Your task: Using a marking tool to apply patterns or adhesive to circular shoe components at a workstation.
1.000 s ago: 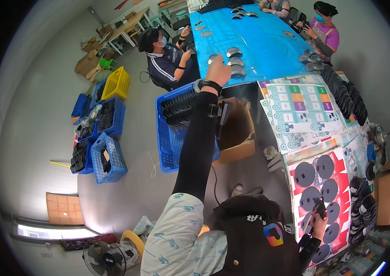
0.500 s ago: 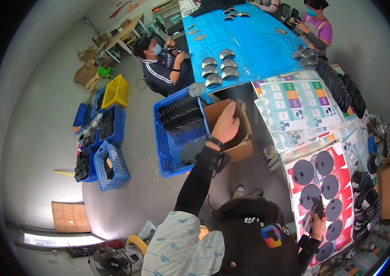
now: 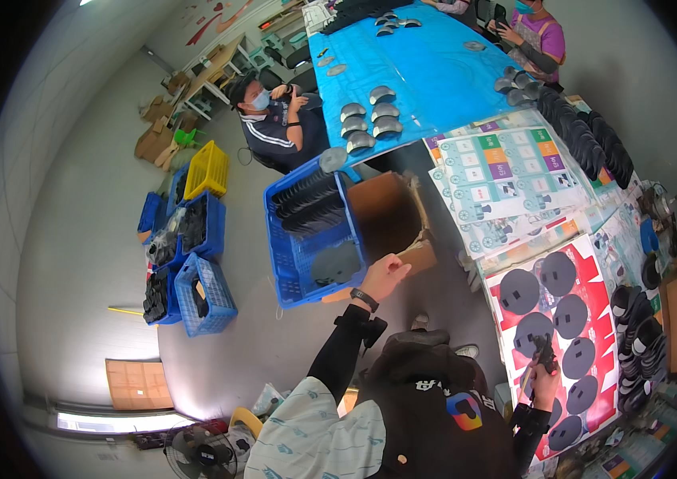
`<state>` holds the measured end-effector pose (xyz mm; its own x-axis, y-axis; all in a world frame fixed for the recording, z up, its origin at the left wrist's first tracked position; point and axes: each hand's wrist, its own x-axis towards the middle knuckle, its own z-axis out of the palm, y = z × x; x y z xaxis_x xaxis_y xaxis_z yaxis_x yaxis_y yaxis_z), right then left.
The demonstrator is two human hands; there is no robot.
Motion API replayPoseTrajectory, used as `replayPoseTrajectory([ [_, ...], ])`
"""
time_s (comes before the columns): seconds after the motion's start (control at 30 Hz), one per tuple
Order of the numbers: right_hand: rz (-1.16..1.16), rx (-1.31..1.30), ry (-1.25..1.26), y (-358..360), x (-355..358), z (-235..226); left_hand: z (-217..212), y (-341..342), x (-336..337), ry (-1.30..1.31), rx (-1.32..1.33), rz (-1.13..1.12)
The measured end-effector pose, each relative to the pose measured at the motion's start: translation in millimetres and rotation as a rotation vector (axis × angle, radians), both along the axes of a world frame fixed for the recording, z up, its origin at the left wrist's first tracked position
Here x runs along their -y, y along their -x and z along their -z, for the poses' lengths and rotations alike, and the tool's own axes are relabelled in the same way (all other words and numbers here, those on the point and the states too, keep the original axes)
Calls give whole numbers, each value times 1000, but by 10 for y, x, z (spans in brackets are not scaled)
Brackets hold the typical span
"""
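My left hand [image 3: 384, 278] hangs over the near edge of an open cardboard box [image 3: 418, 259], beside the corner of a blue plastic crate [image 3: 282, 275]. Its fingers are curled in, and whatever they may hold is hidden. In the crate lie rows of curved black pieces [image 3: 306, 203] and a flat dark disc [image 3: 335, 262]. My right hand [image 3: 544, 385] is closed around a small dark tool [image 3: 544, 351], whose exact kind I cannot make out. Beneath it, several flat black discs [image 3: 578, 358] with small dark tabs lie on a red and white printed sheet [image 3: 506, 343].
A blue-covered table [image 3: 426, 80] bears shiny curved pieces [image 3: 386, 126]. A co-worker [image 3: 278, 120] sits at its left; another person [image 3: 534, 44] is at the far right. Stacked black pieces [image 3: 637, 343] line the right edge. Several crates [image 3: 204, 295] stand on the floor at left.
My left hand has come back toward me from above the cardboard box to its near edge. The right hand keeps its tool over the discs. The view has shifted slightly.
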<state>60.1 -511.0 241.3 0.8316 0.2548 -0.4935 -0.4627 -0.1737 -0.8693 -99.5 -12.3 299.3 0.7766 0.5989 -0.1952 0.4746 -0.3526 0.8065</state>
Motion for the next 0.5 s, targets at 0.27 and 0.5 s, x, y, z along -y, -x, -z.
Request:
replayPoseTrajectory([
  [0.27, 50, 47, -19, -13, -103, -119, -80, -373, -84, 206, 24, 98],
  [0.5, 8, 206, 142, 49, -353, -294, -183, -753, -290, 327, 203, 208],
])
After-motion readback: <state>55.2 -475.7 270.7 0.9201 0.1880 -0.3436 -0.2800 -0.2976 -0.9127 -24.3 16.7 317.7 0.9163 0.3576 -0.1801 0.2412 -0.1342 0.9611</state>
